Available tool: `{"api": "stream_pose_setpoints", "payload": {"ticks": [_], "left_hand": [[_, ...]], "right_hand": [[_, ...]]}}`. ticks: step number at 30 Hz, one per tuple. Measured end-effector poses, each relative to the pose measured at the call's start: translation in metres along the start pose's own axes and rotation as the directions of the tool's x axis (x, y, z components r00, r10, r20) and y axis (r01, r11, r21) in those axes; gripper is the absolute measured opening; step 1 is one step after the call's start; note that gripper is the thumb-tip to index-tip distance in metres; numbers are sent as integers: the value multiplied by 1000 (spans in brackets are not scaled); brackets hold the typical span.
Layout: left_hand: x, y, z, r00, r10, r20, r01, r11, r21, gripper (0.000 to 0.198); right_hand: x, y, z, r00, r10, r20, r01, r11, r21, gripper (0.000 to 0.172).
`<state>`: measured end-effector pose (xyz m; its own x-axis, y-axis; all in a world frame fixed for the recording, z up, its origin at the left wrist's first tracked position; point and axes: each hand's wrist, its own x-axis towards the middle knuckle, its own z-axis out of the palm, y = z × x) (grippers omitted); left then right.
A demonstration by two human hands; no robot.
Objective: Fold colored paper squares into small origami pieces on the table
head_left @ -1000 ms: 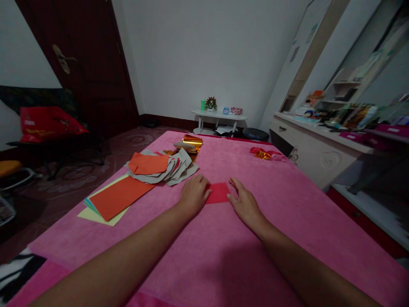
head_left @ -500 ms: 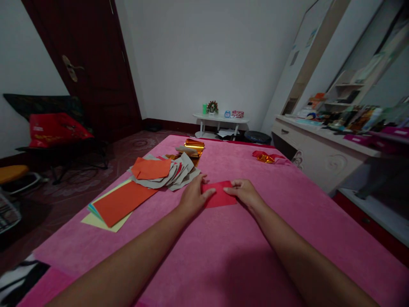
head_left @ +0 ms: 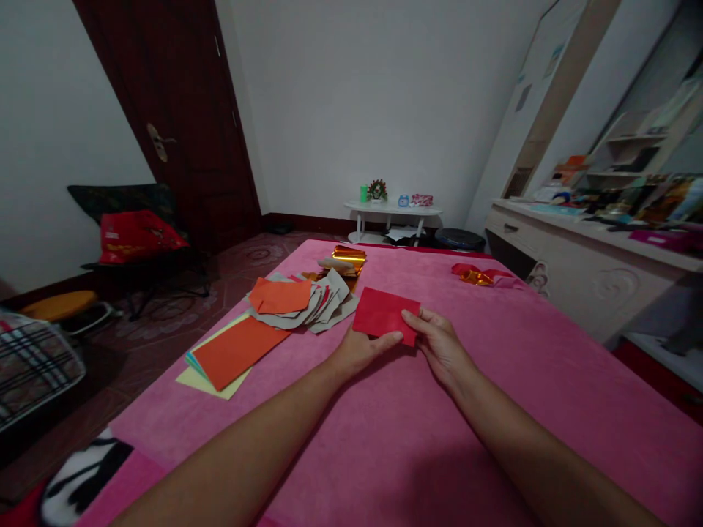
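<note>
Holding red paper (head_left: 384, 315) tilted, clear of pink cover (head_left: 494, 380), near sheet pile (head_left: 299, 300). Left hand (head_left: 359, 351) thumb pinches near edge; right hand (head_left: 439, 348) fingers closed on right corner. Step judged: mid-fold handling. Next move calls for edges matched, firm crease.

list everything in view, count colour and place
red paper: one, red, held above the cover
cover: one, pink, over the surface
sheet stack: one, orange on top, teal and yellow under, left
paper pile: one, mostly grey, orange sheet on top, behind the stack
foil: one, gold, far edge
scraps: one cluster, red and gold, far right
side table: one, white, by the wall
door: one, dark brown, back left
hands: two, left hand and right hand both pinch the red paper
</note>
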<state>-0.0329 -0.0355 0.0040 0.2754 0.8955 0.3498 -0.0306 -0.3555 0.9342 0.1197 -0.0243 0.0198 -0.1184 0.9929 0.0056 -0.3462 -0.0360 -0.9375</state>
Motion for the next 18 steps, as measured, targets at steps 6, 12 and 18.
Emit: {"api": "stream_pose_setpoints", "payload": {"ticks": [6, 12, 18], "left_hand": [[2, 5, 11, 975, -31, -219, 25, 999, -27, 22], [0, 7, 18, 971, -81, -225, 36, 979, -198, 28], [3, 0, 9, 944, -88, -319, 46, 989, -137, 34]], "right_hand": [[-6, 17, 8, 995, -28, 92, 42, 986, -159, 39], [-7, 30, 13, 988, -140, 66, 150, 972, -179, 43], [-5, 26, 7, 984, -179, -5, 177, 977, -123, 39]]}}
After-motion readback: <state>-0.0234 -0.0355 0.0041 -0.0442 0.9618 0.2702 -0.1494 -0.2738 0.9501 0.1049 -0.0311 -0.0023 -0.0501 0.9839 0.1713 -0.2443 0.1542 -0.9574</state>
